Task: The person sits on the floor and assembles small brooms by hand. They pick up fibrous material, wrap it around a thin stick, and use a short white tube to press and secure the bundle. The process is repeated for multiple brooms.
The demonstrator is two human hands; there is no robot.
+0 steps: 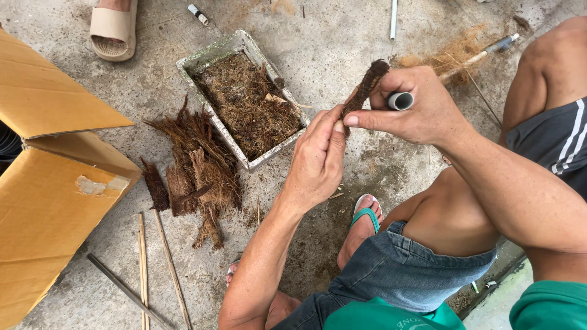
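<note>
A dark brown strip of coconut fibre [369, 82] is held upright between both hands over the concrete floor. My right hand [422, 107] pinches the strip near its middle with thumb and forefinger, and a short grey pipe [400, 101] lies clasped in the same palm with its open end showing. My left hand [318, 159] comes up from below and pinches the strip's lower end, its thumb touching my right thumb. The bottom of the strip is hidden behind my fingers.
A rectangular grey tray [202, 61] full of loose fibre sits just left of the hands, with a pile of husk pieces [195, 165] beside it. An open cardboard box [55, 201] fills the left. Thin sticks [143, 263] lie below. Another person's sandalled foot [113, 27] is at top left.
</note>
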